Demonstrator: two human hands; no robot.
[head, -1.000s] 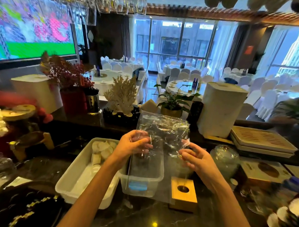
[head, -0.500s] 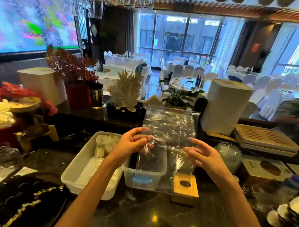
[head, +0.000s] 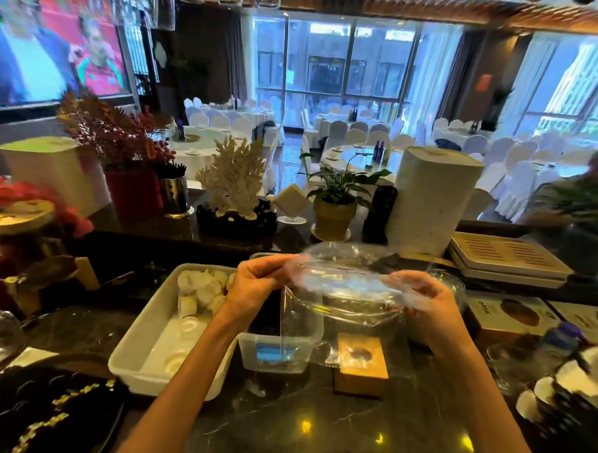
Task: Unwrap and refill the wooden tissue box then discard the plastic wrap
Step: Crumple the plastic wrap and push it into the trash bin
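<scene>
1. I am looking down at a dark marble counter [head: 316, 432], with both bare hands raised above it
2. My left hand [head: 257, 282] is pinching the left end of the plastic wrap [head: 343, 283], fingers curled closed on the film
3. My right hand [head: 428, 297] is gripping the right end of the wrap, fingers folded over it
4. The wrap is stretching between the two hands in a crumpled band, with a loose clear sheet hanging down from it toward the counter
5. The wooden box [head: 360, 362] is sitting on the counter below the wrap, nearer to me than the hands and apart from both, its round top hole facing up
6. A clear tub [head: 278, 355] is standing just left of the box, partly behind the hanging film
7. A white bin [head: 141, 349] holding white pieces is lying left of the tub
8. A glass bowl [head: 456, 288] is showing behind my right hand
9. Far across the counter a tall white stack [head: 429, 201], a potted plant [head: 336, 207] and a pale coral ornament [head: 234, 179] are standing in a row
</scene>
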